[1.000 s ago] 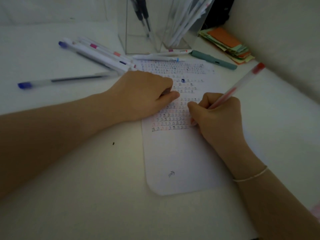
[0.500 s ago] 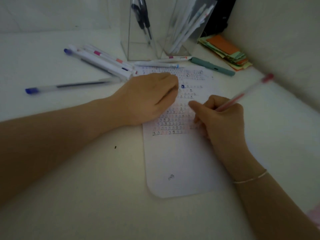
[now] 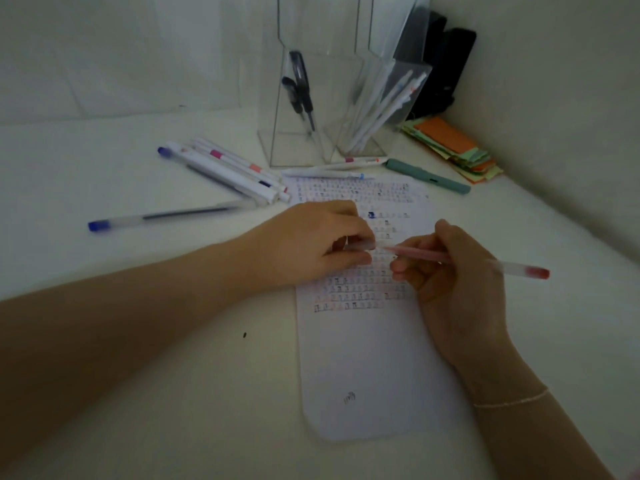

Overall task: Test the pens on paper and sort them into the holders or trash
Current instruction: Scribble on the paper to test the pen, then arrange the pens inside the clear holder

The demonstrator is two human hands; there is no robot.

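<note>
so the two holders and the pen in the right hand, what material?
Holders: clear rigid plastic, likely acrylic; pens inside show through the glossy flat walls. Red pen in the right hand: translucent plastic barrel, red end plug.

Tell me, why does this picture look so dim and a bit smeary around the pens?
Head view: the light is low and flat, so the white table reads grey-green. The loose blue-capped pen is smeared by motion blur, and the writing on the paper is too soft to read. The clear holders lean outward, a wide-angle distortion. The red pen in the right hand is fairly distinct.
</note>
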